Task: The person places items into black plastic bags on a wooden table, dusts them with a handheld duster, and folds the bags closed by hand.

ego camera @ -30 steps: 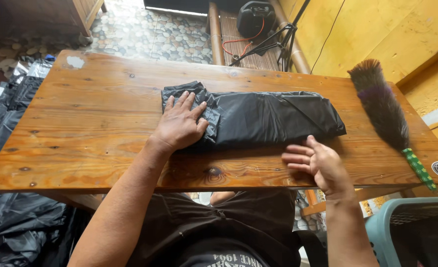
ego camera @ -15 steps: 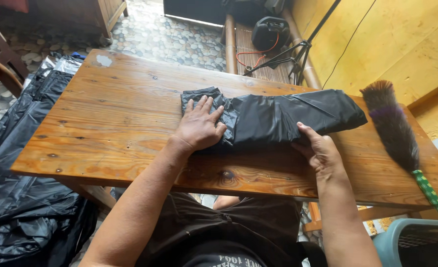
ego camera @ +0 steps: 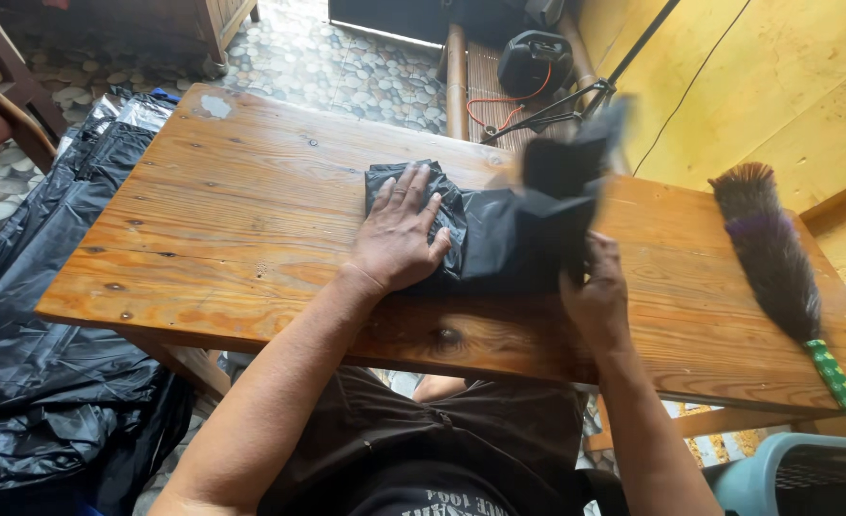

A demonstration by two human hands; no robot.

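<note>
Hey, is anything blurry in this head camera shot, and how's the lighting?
Head view: the raised end of the black plastic bag is motion-blurred above the right hand; the left hand, wooden table and feather duster are sharp; soft daylight, faint sheen on the table.

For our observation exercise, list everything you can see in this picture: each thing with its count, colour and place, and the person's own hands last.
Folded plastic bag: one, black, middle of the table, its right end lifted and blurred.
Wooden table: one, brown, fills the centre.
Feather duster: one, dark brown with a green patterned handle, right end of the table.
Loose plastic sheeting: one heap, black, on the floor at the left.
Small device with an orange cable: one, black, on the floor beyond the table.
Plastic basket: one, pale blue, bottom right corner.
Pebble floor: grey, beyond the table.
Left hand: pressed flat on the bag's left end.
Right hand: grips the bag's lifted right end.
</note>
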